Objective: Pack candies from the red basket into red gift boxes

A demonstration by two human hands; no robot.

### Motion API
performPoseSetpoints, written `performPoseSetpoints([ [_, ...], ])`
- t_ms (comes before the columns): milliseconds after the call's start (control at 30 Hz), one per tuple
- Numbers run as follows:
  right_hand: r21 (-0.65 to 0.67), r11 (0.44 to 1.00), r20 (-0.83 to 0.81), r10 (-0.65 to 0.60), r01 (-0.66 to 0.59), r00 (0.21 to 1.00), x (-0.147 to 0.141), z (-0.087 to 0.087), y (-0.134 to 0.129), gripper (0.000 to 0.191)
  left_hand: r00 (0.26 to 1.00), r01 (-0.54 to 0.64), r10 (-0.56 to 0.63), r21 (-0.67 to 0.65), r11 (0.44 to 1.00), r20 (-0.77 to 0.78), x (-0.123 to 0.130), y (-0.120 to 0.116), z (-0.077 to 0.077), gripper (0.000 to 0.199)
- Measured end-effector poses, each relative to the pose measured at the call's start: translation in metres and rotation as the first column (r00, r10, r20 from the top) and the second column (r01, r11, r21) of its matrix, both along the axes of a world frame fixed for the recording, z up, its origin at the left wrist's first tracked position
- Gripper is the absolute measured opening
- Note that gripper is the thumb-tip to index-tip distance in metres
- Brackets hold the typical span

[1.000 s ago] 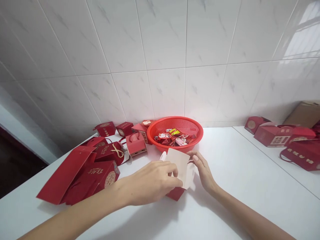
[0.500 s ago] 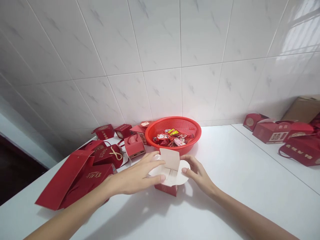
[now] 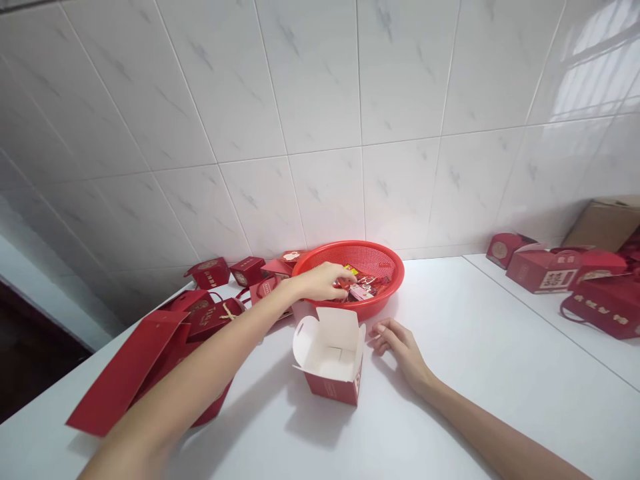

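A small red gift box [image 3: 331,387] with a white inside stands upright in front of me, its top flaps spread apart and no contents visible. Behind it is a red plastic basket [image 3: 373,308] holding wrapped candies [image 3: 367,288]. My left hand [image 3: 325,281] reaches over the basket's near left rim, fingers bent down and apart at the candies; I see nothing gripped in it. Beside the box, on its right, my right hand [image 3: 397,343] rests near the table, loosely curled with fingers slightly apart, holding nothing and not touching the box.
Red gift boxes and bags [image 3: 127,373] lie in a group on the left, partly behind my left arm. More red boxes [image 3: 543,270] stand at the right by a brown carton [image 3: 603,223]. A tiled wall [image 3: 325,193] borders the white table [image 3: 450,307] at the back.
My left hand has left the box flaps and moved up and back into the basket. My right hand has let go of the box, whose flaps now stand wider apart.
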State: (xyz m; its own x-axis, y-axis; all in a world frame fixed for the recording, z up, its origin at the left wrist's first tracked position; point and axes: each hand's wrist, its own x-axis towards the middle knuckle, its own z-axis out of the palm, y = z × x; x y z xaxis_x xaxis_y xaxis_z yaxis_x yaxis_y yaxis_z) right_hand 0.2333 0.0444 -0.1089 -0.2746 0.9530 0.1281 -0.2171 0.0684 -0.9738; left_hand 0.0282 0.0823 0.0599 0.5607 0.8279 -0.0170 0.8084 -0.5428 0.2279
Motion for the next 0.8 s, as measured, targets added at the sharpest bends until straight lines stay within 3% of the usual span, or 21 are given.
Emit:
performPoseSetpoints([
  [100, 0.02, 1.0, 0.013, 0.018, -0.018, 1.0, 0.0, -0.001, -0.001, 0.041, 0.978, 0.008, -0.033, -0.121, 0.993, -0.207, 0.013, 0.039, -0.02, 0.059],
  [200, 0.034, 0.999, 0.047, 0.028, -0.03, 0.998, -0.001, -0.001, -0.002, 0.039, 0.964, -0.097, 0.012, -0.309, 0.946, -0.267, 0.022, 0.061, -0.035, 0.078],
  [267, 0.036, 0.999, 0.064, 0.022, -0.025, 0.998, -0.002, -0.003, -0.002, 0.037, 0.961, -0.129, 0.038, -0.325, 0.937, -0.273, 0.025, 0.068, -0.044, 0.085],
  [333, 0.041, 0.999, 0.069, 0.009, -0.012, 0.998, -0.003, -0.004, -0.002, 0.037, 0.968, -0.117, 0.049, -0.27, 0.956, -0.246, 0.025, 0.072, -0.051, 0.08],
  [433, 0.091, 0.994, 0.042, -0.059, 0.055, 0.997, -0.002, 0.001, -0.001, 0.039, 0.98, -0.12, 0.091, -0.162, 0.98, -0.175, 0.02, 0.076, -0.061, 0.053],
  [533, 0.247, 0.958, 0.017, -0.155, 0.146, 0.988, 0.003, 0.024, 0.005, 0.035, 0.982, -0.17, 0.162, -0.08, 0.982, -0.098, 0.013, 0.084, -0.069, 0.021],
  [633, 0.402, 0.901, 0.037, -0.195, 0.164, 0.98, 0.007, 0.058, 0.027, 0.03, 0.975, -0.22, 0.22, -0.061, 0.974, -0.013, 0.005, 0.092, -0.074, 0.005],
  [700, 0.425, 0.894, 0.106, -0.203, 0.14, 0.973, 0.005, 0.078, 0.052, 0.025, 0.963, -0.261, 0.264, -0.062, 0.963, 0.05, 0.001, 0.096, -0.075, 0.005],
  [800, 0.337, 0.925, 0.22, -0.258, 0.175, 0.941, -0.004, 0.096, 0.094, 0.02, 0.943, -0.287, 0.298, -0.09, 0.954, 0.149, -0.004, 0.096, -0.077, 0.006],
])
